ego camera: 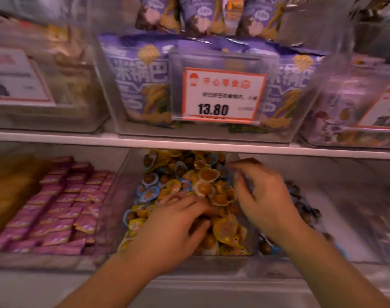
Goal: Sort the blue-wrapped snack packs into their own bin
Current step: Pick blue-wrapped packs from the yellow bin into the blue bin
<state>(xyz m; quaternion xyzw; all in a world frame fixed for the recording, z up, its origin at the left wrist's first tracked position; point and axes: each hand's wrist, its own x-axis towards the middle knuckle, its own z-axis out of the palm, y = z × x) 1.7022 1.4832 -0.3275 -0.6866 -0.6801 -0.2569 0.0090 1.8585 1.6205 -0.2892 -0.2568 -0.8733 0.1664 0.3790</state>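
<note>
Our left hand (178,221) digs curled fingers into the mixed bin (131,174), gripping packs; our right hand (263,196) hovers, whether it holds anything we cannot tell. Blue-wrapped packs (148,194) remain among yellow packs (226,228); some sit in the right bin (367,218). Much sorting looks left.

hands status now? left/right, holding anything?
Left hand: fingers dug into the mixed snack packs in the middle bin; grip cannot be told.
Right hand: over the bin's right side, fingers curled; blurred, contents unclear.
</note>
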